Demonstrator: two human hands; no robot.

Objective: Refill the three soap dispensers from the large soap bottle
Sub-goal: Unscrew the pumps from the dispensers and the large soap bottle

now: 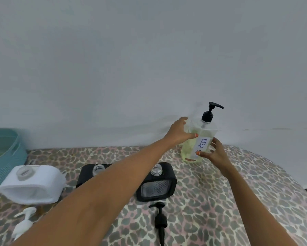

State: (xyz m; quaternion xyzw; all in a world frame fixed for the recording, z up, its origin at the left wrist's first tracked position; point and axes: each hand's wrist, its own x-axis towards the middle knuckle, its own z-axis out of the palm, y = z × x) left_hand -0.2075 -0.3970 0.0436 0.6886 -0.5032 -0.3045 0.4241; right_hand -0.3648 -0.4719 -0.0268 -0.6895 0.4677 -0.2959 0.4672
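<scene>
The large soap bottle (200, 139) leaned at one o'clock on the desk (238, 192), its pump screwed on. The left hand (180, 132) clasped its shoulder; the right hand (215, 153) pinched its lower side. Probably best: hold the body low, unscrew the pump, then pour slowly into the open black dispenser (156, 183) at its seven o'clock.

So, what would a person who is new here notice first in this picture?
Both hands hold the large soap bottle, labelled DISH SOAP, far right on the leopard-print cloth: left hand high, right hand low. Nearer stand three open-necked dispensers: a white dispenser at left, two black dispensers in the middle.
</scene>
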